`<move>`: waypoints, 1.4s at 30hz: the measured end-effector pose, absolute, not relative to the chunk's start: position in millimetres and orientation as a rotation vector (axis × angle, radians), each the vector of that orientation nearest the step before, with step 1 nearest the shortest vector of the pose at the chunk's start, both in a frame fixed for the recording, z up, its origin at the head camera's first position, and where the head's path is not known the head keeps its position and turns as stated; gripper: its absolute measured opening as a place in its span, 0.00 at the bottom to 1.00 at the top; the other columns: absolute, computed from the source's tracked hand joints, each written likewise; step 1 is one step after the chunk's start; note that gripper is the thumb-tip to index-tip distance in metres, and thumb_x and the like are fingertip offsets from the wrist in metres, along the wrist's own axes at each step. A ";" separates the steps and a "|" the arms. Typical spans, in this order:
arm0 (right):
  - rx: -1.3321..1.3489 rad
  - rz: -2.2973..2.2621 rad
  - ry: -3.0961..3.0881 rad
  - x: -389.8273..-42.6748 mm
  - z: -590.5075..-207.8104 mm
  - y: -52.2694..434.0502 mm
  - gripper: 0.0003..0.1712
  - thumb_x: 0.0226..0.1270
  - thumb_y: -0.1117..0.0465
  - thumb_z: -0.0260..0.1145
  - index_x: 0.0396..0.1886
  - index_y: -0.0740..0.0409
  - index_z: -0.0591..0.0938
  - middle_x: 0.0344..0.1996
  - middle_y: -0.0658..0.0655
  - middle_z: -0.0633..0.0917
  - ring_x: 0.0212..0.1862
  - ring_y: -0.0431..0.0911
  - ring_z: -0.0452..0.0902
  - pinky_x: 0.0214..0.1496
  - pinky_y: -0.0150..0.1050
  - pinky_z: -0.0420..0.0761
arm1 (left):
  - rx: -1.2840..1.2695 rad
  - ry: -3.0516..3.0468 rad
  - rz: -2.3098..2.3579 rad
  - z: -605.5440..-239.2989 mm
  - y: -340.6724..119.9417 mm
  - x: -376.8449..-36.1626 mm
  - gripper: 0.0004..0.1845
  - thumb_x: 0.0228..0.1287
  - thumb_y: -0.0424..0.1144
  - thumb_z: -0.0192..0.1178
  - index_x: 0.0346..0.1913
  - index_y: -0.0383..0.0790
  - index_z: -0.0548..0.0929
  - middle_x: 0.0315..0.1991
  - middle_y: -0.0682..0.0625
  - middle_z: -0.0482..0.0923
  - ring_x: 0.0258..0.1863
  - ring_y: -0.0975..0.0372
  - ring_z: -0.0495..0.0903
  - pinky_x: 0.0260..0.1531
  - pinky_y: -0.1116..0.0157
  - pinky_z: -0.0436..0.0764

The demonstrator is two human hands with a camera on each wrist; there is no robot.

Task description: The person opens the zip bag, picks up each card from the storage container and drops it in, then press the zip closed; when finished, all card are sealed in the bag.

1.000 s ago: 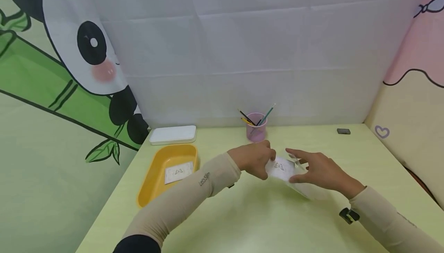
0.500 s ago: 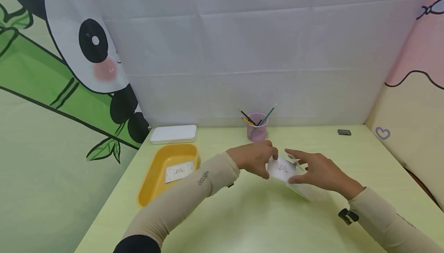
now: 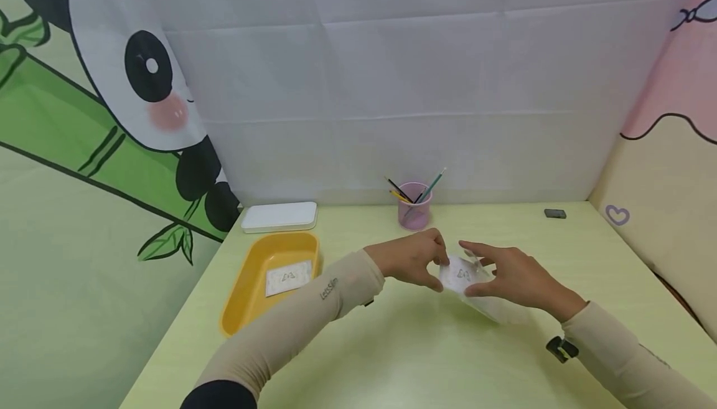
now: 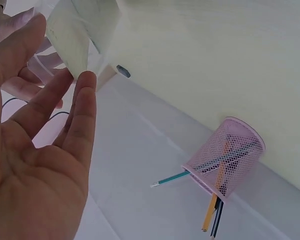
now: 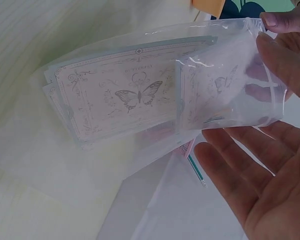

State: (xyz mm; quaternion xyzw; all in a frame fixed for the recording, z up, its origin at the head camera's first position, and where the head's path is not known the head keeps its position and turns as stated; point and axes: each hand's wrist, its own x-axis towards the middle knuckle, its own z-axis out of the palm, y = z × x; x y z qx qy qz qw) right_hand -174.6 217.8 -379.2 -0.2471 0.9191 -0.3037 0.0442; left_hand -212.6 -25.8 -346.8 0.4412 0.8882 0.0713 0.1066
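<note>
Butterfly card [image 3: 462, 274] sits at four o'clock from the head view's centre, at the mouth of a clear plastic bag [image 5: 230, 35] containing other cards [image 5: 135, 95]. The left hand [image 3: 411, 258] grips it between thumb and fingers; the right hand's [image 3: 518, 277] fingers, curved, hold the bag. From there, a yellow tray [image 3: 246, 303] with another butterfly card [image 3: 288, 278] lies at nine o'clock.
</note>
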 end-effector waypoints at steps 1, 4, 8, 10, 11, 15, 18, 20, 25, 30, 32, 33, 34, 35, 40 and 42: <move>-0.756 -0.925 2.809 -174.7 -379.0 217.6 0.52 0.52 0.36 0.77 0.75 0.45 0.69 0.55 0.61 0.83 0.43 0.48 0.82 0.32 0.41 0.76 | 1.292 2.613 0.222 -347.6 -27.0 -212.8 0.24 0.59 0.48 0.73 0.57 0.42 0.85 0.55 0.52 0.71 0.51 0.66 0.72 0.48 0.75 0.71; -0.763 -0.909 2.818 -175.9 -378.3 216.7 0.52 0.52 0.36 0.77 0.75 0.45 0.69 0.55 0.60 0.83 0.42 0.48 0.82 0.31 0.41 0.76 | 1.254 2.602 0.277 -349.0 -29.5 -213.7 0.24 0.60 0.48 0.73 0.57 0.43 0.85 0.55 0.51 0.70 0.52 0.64 0.74 0.47 0.74 0.72; -0.801 -0.866 2.835 -178.8 -377.4 212.7 0.52 0.52 0.36 0.77 0.75 0.46 0.70 0.52 0.60 0.84 0.41 0.48 0.82 0.31 0.41 0.76 | 1.209 2.595 0.342 -349.7 -30.6 -214.5 0.23 0.59 0.47 0.74 0.55 0.45 0.83 0.54 0.51 0.69 0.52 0.62 0.78 0.44 0.74 0.74; -0.817 -0.850 2.843 -180.3 -377.2 210.4 0.51 0.52 0.37 0.77 0.75 0.46 0.70 0.50 0.59 0.85 0.42 0.47 0.82 0.31 0.40 0.76 | 1.203 2.605 0.355 -350.8 -30.7 -214.6 0.22 0.58 0.48 0.74 0.54 0.46 0.81 0.53 0.51 0.69 0.51 0.62 0.78 0.43 0.74 0.74; -0.824 -0.847 2.843 -180.9 -377.1 209.2 0.51 0.52 0.37 0.77 0.74 0.47 0.70 0.50 0.59 0.85 0.41 0.47 0.81 0.31 0.41 0.76 | 1.197 2.614 0.361 -351.3 -30.7 -214.3 0.23 0.58 0.48 0.75 0.53 0.46 0.81 0.53 0.51 0.69 0.50 0.63 0.78 0.42 0.74 0.75; -0.819 -0.840 2.842 -182.8 -377.2 206.7 0.51 0.52 0.38 0.78 0.74 0.47 0.70 0.49 0.58 0.85 0.42 0.47 0.81 0.31 0.41 0.76 | 1.178 2.680 0.331 -353.0 -30.0 -212.4 0.24 0.57 0.49 0.75 0.51 0.46 0.77 0.51 0.53 0.71 0.45 0.67 0.77 0.40 0.73 0.75; -0.817 -0.832 2.842 -184.6 -376.6 205.1 0.51 0.52 0.37 0.77 0.75 0.47 0.70 0.50 0.59 0.85 0.41 0.47 0.81 0.31 0.40 0.76 | 1.131 2.750 0.269 -352.4 -29.2 -209.8 0.26 0.56 0.52 0.75 0.51 0.46 0.76 0.49 0.55 0.73 0.39 0.68 0.75 0.36 0.71 0.75; -0.812 -0.833 2.840 -185.9 -376.1 203.9 0.51 0.52 0.38 0.78 0.75 0.47 0.70 0.50 0.60 0.85 0.40 0.45 0.81 0.30 0.41 0.75 | 1.095 2.790 0.224 -351.7 -28.8 -208.1 0.28 0.55 0.54 0.75 0.52 0.47 0.75 0.49 0.56 0.74 0.35 0.68 0.75 0.34 0.69 0.75; -0.811 -0.834 2.839 -188.2 -375.5 201.1 0.51 0.52 0.38 0.78 0.74 0.48 0.70 0.51 0.60 0.84 0.36 0.41 0.80 0.28 0.40 0.74 | 1.059 2.852 0.145 -353.1 -29.6 -206.2 0.27 0.54 0.58 0.74 0.51 0.47 0.80 0.52 0.58 0.74 0.32 0.69 0.75 0.31 0.67 0.76; -0.804 -0.851 2.819 -188.5 -378.3 200.0 0.51 0.52 0.38 0.77 0.75 0.47 0.70 0.51 0.59 0.84 0.35 0.40 0.79 0.28 0.40 0.74 | 1.061 2.849 0.134 -358.0 -33.1 -204.2 0.23 0.56 0.59 0.73 0.50 0.50 0.85 0.57 0.61 0.73 0.38 0.70 0.77 0.34 0.67 0.78; -0.810 -0.861 2.814 -188.5 -379.3 199.3 0.51 0.52 0.38 0.77 0.75 0.45 0.70 0.51 0.59 0.84 0.34 0.40 0.79 0.29 0.41 0.74 | 1.059 2.853 0.137 -359.6 -34.7 -203.3 0.23 0.57 0.59 0.72 0.50 0.51 0.85 0.58 0.61 0.73 0.39 0.70 0.78 0.35 0.67 0.78; -0.816 -0.863 2.814 -188.6 -379.7 199.0 0.51 0.52 0.38 0.77 0.75 0.45 0.70 0.51 0.58 0.84 0.34 0.39 0.79 0.29 0.41 0.74 | 1.059 2.856 0.137 -360.2 -35.4 -203.1 0.23 0.57 0.59 0.72 0.50 0.51 0.85 0.58 0.61 0.73 0.40 0.70 0.78 0.36 0.67 0.78; -0.821 -0.864 2.814 -188.6 -380.0 198.7 0.51 0.52 0.38 0.77 0.75 0.45 0.70 0.52 0.58 0.84 0.33 0.39 0.79 0.29 0.41 0.75 | 1.059 2.858 0.134 -360.7 -36.0 -202.8 0.22 0.57 0.59 0.72 0.51 0.52 0.85 0.59 0.60 0.72 0.40 0.70 0.78 0.35 0.67 0.79; -0.824 -0.864 2.814 -188.6 -380.1 198.4 0.50 0.52 0.38 0.77 0.75 0.44 0.70 0.53 0.58 0.84 0.34 0.39 0.80 0.30 0.41 0.75 | 1.059 2.861 0.126 -361.0 -36.6 -202.4 0.23 0.57 0.59 0.72 0.52 0.52 0.85 0.59 0.60 0.72 0.40 0.69 0.79 0.35 0.67 0.79; -0.831 -0.857 2.814 -189.7 -379.9 196.0 0.50 0.53 0.39 0.77 0.75 0.44 0.70 0.56 0.59 0.83 0.36 0.40 0.80 0.30 0.41 0.75 | 1.054 2.872 0.092 -363.4 -39.2 -200.7 0.25 0.60 0.60 0.69 0.59 0.58 0.84 0.62 0.59 0.71 0.41 0.68 0.80 0.34 0.65 0.79; -0.837 -0.862 2.804 -190.8 -379.6 195.2 0.50 0.53 0.39 0.77 0.75 0.44 0.70 0.56 0.59 0.83 0.36 0.40 0.80 0.30 0.41 0.75 | 1.040 2.875 0.101 -364.7 -42.8 -201.1 0.25 0.60 0.60 0.69 0.60 0.59 0.83 0.62 0.60 0.71 0.41 0.69 0.80 0.33 0.65 0.79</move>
